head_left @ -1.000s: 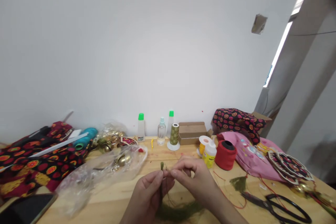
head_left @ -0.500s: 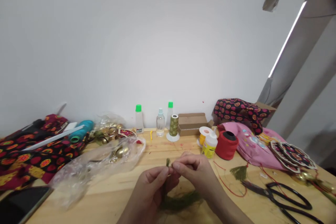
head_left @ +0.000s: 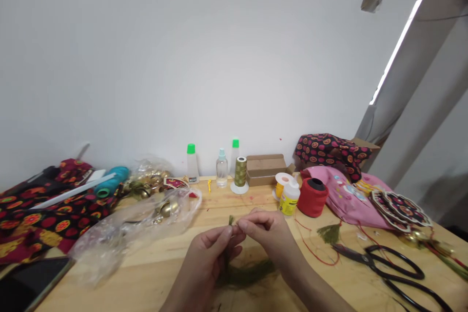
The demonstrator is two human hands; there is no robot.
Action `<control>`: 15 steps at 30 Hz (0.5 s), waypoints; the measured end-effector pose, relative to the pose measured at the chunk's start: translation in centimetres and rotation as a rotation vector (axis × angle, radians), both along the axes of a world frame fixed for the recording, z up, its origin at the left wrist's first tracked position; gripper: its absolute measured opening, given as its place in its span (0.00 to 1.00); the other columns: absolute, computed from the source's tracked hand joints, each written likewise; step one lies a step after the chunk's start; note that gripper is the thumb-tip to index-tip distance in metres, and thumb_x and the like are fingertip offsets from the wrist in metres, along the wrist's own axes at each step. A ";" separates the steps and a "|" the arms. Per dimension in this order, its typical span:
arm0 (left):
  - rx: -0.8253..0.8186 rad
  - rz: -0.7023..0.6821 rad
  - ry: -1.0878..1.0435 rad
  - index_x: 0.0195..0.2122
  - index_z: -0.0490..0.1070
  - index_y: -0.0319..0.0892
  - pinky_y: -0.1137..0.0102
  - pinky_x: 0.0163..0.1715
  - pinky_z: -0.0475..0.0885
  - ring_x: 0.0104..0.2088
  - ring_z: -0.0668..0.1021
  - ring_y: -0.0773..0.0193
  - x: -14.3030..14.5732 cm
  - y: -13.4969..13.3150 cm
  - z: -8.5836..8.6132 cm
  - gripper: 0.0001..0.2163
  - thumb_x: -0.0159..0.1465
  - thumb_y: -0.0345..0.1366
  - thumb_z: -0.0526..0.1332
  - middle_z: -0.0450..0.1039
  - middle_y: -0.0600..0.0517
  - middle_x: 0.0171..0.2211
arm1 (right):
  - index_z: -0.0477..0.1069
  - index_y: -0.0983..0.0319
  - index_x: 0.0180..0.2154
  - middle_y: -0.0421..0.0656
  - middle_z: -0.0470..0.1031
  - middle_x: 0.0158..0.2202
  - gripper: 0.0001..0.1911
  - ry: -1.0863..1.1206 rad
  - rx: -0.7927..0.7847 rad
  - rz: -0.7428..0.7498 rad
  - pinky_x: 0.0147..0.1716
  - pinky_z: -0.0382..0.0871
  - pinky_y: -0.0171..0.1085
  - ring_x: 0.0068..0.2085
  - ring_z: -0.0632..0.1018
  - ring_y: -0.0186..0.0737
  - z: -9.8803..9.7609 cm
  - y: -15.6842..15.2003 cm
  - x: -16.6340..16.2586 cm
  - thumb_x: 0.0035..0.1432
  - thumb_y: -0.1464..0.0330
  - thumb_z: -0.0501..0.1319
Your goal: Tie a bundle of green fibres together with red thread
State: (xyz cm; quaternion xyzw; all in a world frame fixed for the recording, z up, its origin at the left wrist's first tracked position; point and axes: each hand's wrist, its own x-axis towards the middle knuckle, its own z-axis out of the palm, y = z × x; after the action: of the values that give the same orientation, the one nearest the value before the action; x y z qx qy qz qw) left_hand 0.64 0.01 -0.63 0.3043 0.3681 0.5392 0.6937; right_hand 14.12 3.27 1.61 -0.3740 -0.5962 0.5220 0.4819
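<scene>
A bundle of olive-green thread (head_left: 248,273) runs down through my left hand (head_left: 208,261) and spreads in loose strands over the wooden table. My left hand pinches it between thumb and fingers, and a short tuft sticks up above the fingertips. Close against it, my right hand (head_left: 268,234) is closed in a pinch near the top of the bundle. What its fingertips grip is too small to make out. A finished-looking green tassel (head_left: 329,233) on red cord and black-handled scissors (head_left: 369,261) lie to the right.
At the back stand a green thread spool (head_left: 240,173), green-capped bottles (head_left: 192,163), an open cardboard box (head_left: 266,169), a yellow-labelled glue bottle (head_left: 289,198) and a red thread cone (head_left: 312,198). To the left are a plastic bag (head_left: 120,239), brass bells (head_left: 168,208) and a phone (head_left: 32,280).
The view has shifted slightly. Both hands stay pinched together at the top of the thread bundle, with only small finger movements.
</scene>
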 end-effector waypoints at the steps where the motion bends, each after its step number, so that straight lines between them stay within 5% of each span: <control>1: 0.009 -0.006 -0.003 0.34 0.75 0.40 0.75 0.33 0.68 0.32 0.75 0.67 0.0 0.0 0.1 0.08 0.55 0.33 0.59 0.78 0.47 0.30 | 0.75 0.64 0.22 0.41 0.73 0.20 0.05 -0.009 0.008 -0.004 0.25 0.64 0.32 0.24 0.71 0.35 -0.2 0.0 -0.1 0.43 0.69 0.62; 9: 0.066 0.011 -0.112 0.34 0.75 0.37 0.71 0.43 0.64 0.37 0.75 0.64 0.1 0.1 0.3 0.09 0.56 0.32 0.57 0.77 0.46 0.33 | 0.76 0.64 0.22 0.42 0.73 0.22 0.07 0.021 0.010 -0.048 0.30 0.65 0.35 0.27 0.72 0.37 -1.1 0.1 -0.5 0.42 0.67 0.62; 15: 0.044 -0.038 -0.188 0.31 0.75 0.36 0.71 0.39 0.68 0.36 0.76 0.63 0.1 0.1 0.3 0.07 0.56 0.30 0.58 0.77 0.45 0.32 | 0.76 0.64 0.22 0.42 0.73 0.22 0.07 0.014 0.002 -0.094 0.29 0.64 0.35 0.27 0.71 0.37 -1.2 0.2 -0.6 0.42 0.66 0.62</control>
State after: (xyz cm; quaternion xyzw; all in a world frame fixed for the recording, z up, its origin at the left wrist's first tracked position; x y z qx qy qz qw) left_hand 0.73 0.07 -0.29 0.2742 0.2836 0.5600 0.7286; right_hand 13.52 3.51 0.38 -0.3975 -0.5750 0.5008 0.5104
